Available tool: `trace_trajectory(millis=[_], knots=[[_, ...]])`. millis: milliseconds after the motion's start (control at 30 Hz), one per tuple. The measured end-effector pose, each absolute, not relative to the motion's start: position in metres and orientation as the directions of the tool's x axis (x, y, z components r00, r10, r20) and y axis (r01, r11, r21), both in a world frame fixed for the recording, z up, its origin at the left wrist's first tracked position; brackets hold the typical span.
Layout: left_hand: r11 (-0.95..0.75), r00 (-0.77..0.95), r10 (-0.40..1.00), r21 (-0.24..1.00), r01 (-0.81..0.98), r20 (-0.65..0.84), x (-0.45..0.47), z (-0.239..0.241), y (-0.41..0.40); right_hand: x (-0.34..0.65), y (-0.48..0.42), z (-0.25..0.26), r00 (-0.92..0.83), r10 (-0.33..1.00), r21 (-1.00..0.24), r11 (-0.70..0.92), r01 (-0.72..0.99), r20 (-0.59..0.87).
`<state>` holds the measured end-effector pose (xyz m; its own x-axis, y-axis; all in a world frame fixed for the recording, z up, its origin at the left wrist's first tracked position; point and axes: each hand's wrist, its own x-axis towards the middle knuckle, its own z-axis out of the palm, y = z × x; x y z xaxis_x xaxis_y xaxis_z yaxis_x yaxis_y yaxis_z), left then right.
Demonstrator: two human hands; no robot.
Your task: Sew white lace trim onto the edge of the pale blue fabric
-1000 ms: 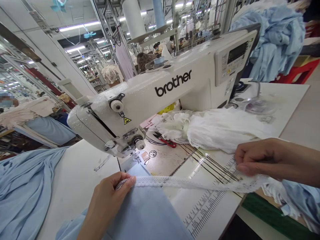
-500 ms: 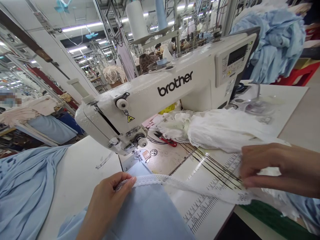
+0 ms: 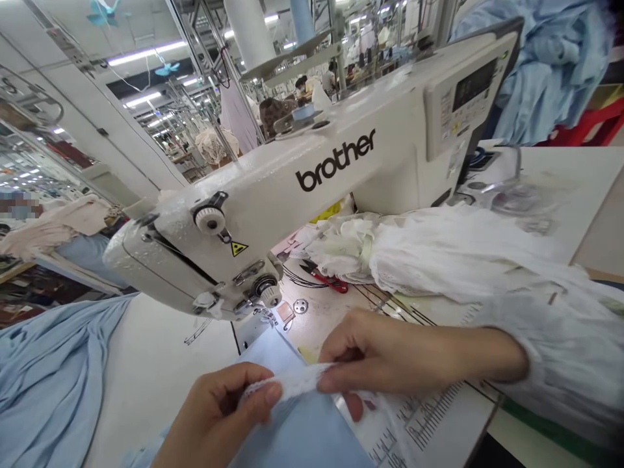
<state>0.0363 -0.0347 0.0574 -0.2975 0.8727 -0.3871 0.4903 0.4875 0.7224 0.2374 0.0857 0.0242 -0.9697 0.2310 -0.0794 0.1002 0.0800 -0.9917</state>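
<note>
Left hand [image 3: 224, 411] and right hand [image 3: 375, 354] pinch lace [image 3: 299, 382]; uneven pull could skew it over blue fabric [image 3: 297, 434] at six o'clock.

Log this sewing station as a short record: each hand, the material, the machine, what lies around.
Left hand: pinching white lace trim
Right hand: pinching the same trim, farther right
Trim span: between the hands, across blue fabric; contact with it unclear
Machine: white sewing machine lettered "brother"
Beyond right hand: red-handled snips, bundled white fabric
Left side: draped blue cloth on the white table
</note>
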Motion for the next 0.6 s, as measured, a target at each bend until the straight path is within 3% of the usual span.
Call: trace_trajectory(millis=[333, 500, 600], knots=[[0.488, -0.493, 0.816, 0.816, 0.309, -0.301, 0.031, 0.045, -0.028, 0.245, 0.088, 0.026, -0.961, 0.168, -0.975, -0.021, 0.221, -0.221], [0.462, -0.493, 0.836, 0.792, 0.399, -0.239, 0.032, 0.038, -0.025, 0.251, 0.089, 0.035, -0.998, 0.055, -0.929, 0.37, 0.002, 0.02], [0.453, -0.481, 0.848, 0.776, 0.439, -0.224, 0.027, 0.032, -0.023, 0.247, 0.095, 0.037, -0.993, 0.033, -0.691, 0.72, -0.057, 0.116]])
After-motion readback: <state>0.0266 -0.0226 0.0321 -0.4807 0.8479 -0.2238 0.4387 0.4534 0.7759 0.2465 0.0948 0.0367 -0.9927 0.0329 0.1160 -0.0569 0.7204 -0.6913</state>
